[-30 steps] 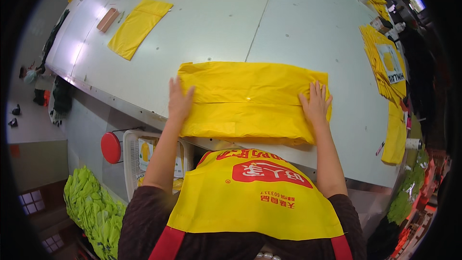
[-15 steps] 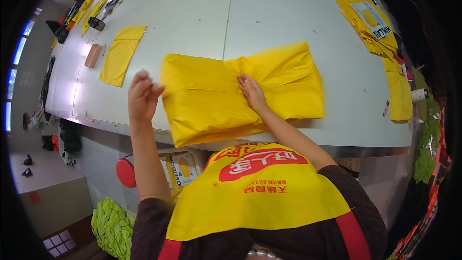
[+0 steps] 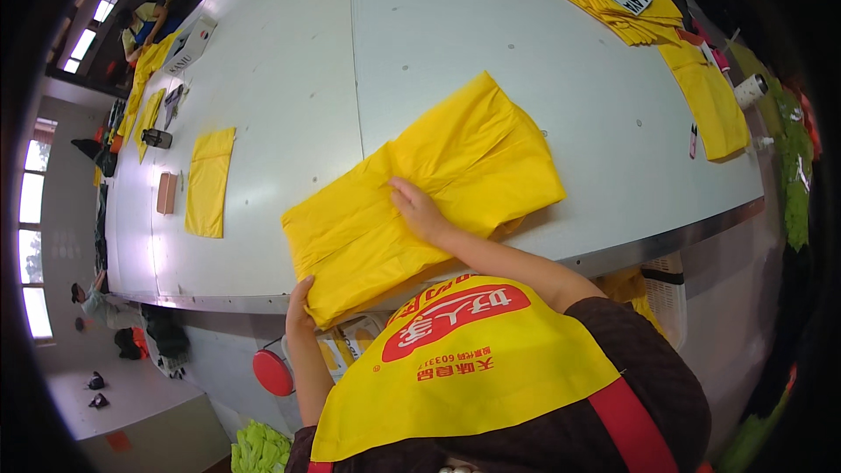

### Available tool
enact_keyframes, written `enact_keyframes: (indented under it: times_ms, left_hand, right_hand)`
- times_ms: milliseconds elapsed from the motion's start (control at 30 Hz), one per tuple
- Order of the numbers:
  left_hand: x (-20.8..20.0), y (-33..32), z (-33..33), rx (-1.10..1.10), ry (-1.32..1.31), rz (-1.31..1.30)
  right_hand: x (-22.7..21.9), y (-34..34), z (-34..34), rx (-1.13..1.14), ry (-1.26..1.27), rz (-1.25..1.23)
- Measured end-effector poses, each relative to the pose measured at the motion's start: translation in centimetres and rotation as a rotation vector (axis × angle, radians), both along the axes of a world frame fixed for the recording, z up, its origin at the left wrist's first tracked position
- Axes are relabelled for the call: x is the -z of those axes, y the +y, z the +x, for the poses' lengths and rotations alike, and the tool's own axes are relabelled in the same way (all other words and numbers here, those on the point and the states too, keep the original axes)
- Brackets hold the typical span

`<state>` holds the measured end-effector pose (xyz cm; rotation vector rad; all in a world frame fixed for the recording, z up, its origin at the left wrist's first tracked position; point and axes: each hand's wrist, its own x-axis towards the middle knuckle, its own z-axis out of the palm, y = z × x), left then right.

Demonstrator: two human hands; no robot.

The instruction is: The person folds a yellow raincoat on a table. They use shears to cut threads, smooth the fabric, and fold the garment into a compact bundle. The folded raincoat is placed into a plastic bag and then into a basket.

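Observation:
A large folded bundle of yellow cloth lies aslant near the table's front edge, gathered in its middle and creased on top. My right hand rests on that gathered middle, its fingers closed into the folds. At the bundle's near left corner, my left hand grips the edge, with the fingers partly hidden behind the cloth. Whether the bundle is one piece or several layers, I cannot tell.
The white table bears a flat yellow cloth piece, a brown block and a dark bottle at left. A yellow stack lies far right, near a thread cone. A red round stool stands below the table edge.
My left hand has come down from beside the bundle onto its near left corner and taken hold. The bundle has turned, its left end now nearer me. The view has shifted too.

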<state>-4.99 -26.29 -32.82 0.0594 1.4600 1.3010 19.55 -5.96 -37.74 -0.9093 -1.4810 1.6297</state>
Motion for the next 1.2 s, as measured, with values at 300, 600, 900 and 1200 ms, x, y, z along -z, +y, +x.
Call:
enact_keyframes:
  times_ms: [300,600,900,1200]
  left_hand:
    - [-17.9,14.1,15.8,0.305,0.415,0.443]
    - [-4.4,20.8,23.6,1.051,1.679,0.337]
    - [-3.7,24.0,22.5,1.272,1.352,0.269]
    - [-0.8,18.6,22.3,0.968,1.594,0.463]
  right_hand:
    - [2.9,0.0,1.9,0.076,0.386,-0.338]
    - [0.2,-0.5,4.3,0.123,0.799,-0.911]
    - [-3.7,-2.9,7.8,0.382,0.756,-1.154]
    - [-4.3,0.8,28.7,0.399,-0.344,-0.038]
